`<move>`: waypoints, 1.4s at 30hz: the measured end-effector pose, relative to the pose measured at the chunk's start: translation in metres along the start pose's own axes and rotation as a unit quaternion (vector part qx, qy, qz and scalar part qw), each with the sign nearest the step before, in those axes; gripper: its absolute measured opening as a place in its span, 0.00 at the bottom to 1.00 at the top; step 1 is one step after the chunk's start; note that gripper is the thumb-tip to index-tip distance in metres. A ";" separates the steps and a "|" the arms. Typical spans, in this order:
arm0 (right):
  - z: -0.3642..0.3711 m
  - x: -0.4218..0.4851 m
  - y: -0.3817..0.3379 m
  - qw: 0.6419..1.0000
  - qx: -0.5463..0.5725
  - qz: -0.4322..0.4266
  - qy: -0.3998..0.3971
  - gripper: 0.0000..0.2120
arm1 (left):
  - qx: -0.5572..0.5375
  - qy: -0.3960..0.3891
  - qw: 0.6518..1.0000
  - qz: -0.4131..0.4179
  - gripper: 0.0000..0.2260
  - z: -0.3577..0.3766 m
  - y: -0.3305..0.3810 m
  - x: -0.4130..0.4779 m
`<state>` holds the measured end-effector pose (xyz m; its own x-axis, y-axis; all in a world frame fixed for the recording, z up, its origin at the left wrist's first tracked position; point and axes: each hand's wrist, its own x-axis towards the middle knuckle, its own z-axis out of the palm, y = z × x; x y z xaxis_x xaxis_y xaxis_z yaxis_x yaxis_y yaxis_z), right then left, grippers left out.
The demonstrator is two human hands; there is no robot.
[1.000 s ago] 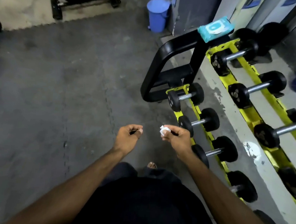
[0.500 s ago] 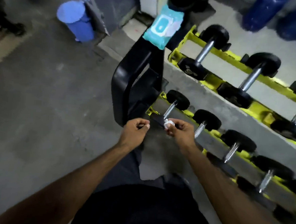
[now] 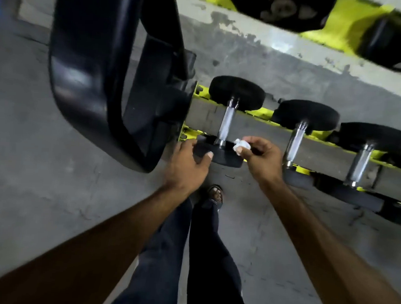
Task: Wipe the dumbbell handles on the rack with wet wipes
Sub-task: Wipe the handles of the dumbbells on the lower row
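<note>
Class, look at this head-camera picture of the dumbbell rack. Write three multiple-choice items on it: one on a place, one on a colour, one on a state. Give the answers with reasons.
1. Where is the left hand?
A. on the near head of the first dumbbell
B. on the floor
C. on the upper shelf

2. What colour are the rack rails?
A. red
B. yellow
C. white

3. What is the state of the wet wipe?
A. lying flat on the floor
B. wrapped around a handle
C. bunched in the right hand's fingers

Answers:
1 A: its thumb and palm rest on that black head.
2 B: yellow shows beneath the dumbbell heads.
3 C: the white wad sits pinched beside the first handle, apparently not yet on it.
</note>
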<state>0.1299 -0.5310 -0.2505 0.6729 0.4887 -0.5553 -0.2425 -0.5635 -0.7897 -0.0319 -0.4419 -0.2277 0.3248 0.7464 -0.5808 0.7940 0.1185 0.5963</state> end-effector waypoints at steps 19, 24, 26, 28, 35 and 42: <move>0.069 0.095 -0.022 0.602 -0.665 -0.341 -0.280 0.03 | 0.143 0.012 0.989 -0.024 0.47 0.078 -0.021 0.028; 0.107 0.096 -0.041 0.511 -0.731 -0.272 -0.361 0.02 | 0.127 0.036 0.991 -0.004 0.48 0.077 -0.023 0.024; 0.098 0.100 -0.043 0.530 -0.711 -0.278 -0.369 0.02 | 0.123 0.042 0.991 0.005 0.48 0.077 -0.025 0.024; 0.080 0.099 -0.042 0.544 -0.684 -0.326 -0.359 0.06 | 0.115 0.054 0.992 0.014 0.48 0.078 -0.028 0.027; 0.089 0.094 -0.035 0.523 -0.712 -0.317 -0.345 0.04 | 0.065 0.070 0.995 0.003 0.47 0.071 -0.032 0.027; 0.049 0.097 -0.007 0.705 -0.550 -0.339 -0.293 0.08 | 0.027 0.042 0.999 -0.012 0.43 0.051 -0.031 0.031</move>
<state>0.1628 -0.4469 -0.3118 -0.1093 0.9038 -0.4138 0.9013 -0.0854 -0.4247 -0.0202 -0.4554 -0.2923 0.2631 0.7962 -0.5449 0.8287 0.1027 0.5502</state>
